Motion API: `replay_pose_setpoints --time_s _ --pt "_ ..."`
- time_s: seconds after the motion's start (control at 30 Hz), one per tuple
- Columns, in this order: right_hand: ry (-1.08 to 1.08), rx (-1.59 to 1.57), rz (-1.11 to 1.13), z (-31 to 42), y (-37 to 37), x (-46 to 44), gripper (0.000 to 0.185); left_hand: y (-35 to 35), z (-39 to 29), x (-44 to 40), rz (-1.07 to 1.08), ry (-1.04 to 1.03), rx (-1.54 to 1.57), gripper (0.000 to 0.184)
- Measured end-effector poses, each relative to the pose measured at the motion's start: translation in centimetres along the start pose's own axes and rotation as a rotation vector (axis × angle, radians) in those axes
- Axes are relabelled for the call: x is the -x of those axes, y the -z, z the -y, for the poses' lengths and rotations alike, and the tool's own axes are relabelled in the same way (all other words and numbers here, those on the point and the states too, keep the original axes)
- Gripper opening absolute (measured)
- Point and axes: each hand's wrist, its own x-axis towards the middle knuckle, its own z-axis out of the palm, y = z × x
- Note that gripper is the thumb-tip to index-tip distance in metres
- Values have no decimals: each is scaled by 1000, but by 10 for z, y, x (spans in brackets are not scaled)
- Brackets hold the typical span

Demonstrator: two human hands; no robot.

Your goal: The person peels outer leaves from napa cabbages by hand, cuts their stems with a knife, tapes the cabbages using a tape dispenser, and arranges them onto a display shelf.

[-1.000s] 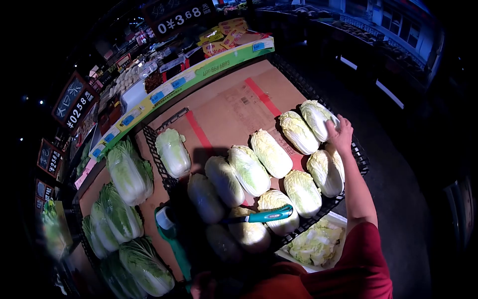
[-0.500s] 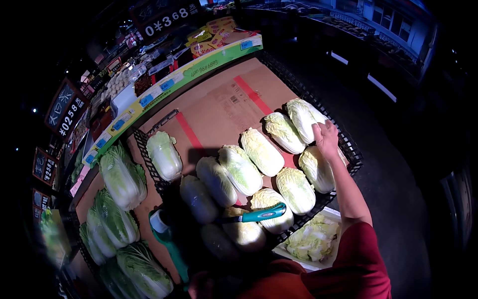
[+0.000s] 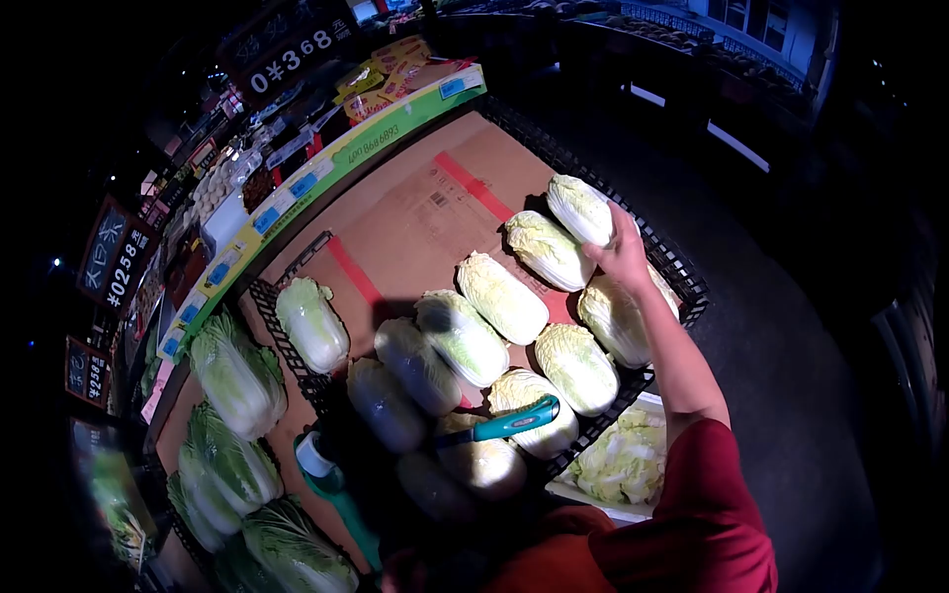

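Brown cardboard (image 3: 390,212) lines the counter beneath the end cabbage (image 3: 575,206), located beside the neighbouring cabbage (image 3: 551,254) near the right-hand black crate edge (image 3: 672,277). Change: the right hand (image 3: 621,252) now wraps the cabbage's near end, thumb on the inner side. The grip appears closed around it; whether the cabbage is lifted cannot be determined. Judged effect: firmer control of this one cabbage. Left hand: not distinguishable; grip state cannot be told. Difference from the earlier frame: the end cabbage sits farther forward relative to its neighbour; the teal-handled tool (image 3: 516,421) remains across the nearer cabbages (image 3: 535,400).
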Motion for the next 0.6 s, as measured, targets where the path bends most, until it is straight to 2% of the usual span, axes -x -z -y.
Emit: replay_pose_setpoints --time_s 0.07,0.17,0.23,0.37,0.47,0.57,0.6 --pt "90 252 50 -2 4 0 80 -5 -9 1 -15 21 -75 26" --pt "97 309 94 -7 8 -2 82 -16 -26 1 -103 47 -84 23" --pt "114 299 99 -5 11 -1 84 -22 -34 3 -184 79 -96 22" --pt "154 229 72 -12 14 -2 82 -28 -46 10 -116 91 90 31" --pt "160 252 34 -9 14 0 79 -27 -44 11 -106 79 95 32" --pt "202 237 -75 32 14 5 69 -25 -37 10 -96 41 160 32" --pt "218 135 -57 48 7 6 65 -19 -28 10 -41 -21 191 33"
